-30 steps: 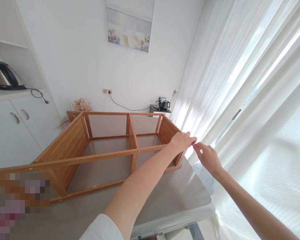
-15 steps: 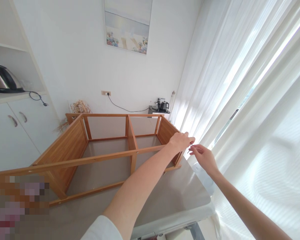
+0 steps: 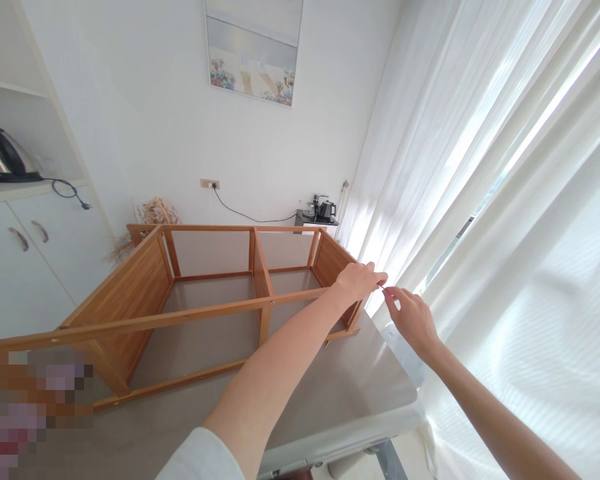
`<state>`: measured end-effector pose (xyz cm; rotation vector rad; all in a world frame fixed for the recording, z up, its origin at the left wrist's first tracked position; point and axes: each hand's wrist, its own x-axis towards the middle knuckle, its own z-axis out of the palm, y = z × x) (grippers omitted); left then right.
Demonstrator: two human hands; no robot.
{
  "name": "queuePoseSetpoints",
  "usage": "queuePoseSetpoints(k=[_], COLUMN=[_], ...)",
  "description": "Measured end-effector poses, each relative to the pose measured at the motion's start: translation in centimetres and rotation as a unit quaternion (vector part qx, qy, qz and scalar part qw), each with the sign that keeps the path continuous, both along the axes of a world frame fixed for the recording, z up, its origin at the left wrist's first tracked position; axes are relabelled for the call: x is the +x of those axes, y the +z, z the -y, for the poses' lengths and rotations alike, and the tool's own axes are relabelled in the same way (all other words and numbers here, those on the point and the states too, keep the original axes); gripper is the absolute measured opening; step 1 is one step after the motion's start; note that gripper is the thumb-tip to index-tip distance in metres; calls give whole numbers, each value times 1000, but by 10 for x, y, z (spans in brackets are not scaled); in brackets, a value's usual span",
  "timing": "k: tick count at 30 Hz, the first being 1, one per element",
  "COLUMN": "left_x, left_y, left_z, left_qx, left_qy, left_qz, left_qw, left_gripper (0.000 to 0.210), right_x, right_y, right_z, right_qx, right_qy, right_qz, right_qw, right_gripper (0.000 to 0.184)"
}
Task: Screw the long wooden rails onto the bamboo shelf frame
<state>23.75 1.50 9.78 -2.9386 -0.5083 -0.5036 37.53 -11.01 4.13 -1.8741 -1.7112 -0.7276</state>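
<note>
A brown wooden shelf frame [image 3: 190, 315] lies on its side on a grey-topped table [image 3: 360, 380]. My left hand [image 3: 357, 280] reaches over the frame's right end, its fingers curled at the corner; the spot beneath them is hidden. Just right of it, my right hand [image 3: 413, 317] is closed, thumb and fingertips pinching a thin dark hex key [image 3: 383, 287]. The key's far end runs to the left hand's fingertips, by the frame's end.
White curtains [image 3: 520, 267] hang close on the right. Behind the frame are dried stalks [image 3: 155, 212] and a small stand with a dark kettle [image 3: 326, 211]. Another kettle [image 3: 3, 157] stands on the left cabinet. A pixelated patch covers the lower left.
The right hand's fingers have closed together, and the bent arm of the hex key no longer shows below them. The left hand stays at the frame's corner; the view has shifted slightly.
</note>
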Motion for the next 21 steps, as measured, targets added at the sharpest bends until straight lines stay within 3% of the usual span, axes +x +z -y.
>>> queuePoseSetpoints(k=[21], left_x=[0], left_y=[2], left_z=[0], left_qx=[-3], left_qy=[-1], left_qz=[1], left_qw=[1000], left_gripper=[22], right_x=[2], right_y=[1], right_z=[-2], right_qx=[-15], right_qy=[-15], right_qz=[94], right_qw=[995], right_gripper=[32])
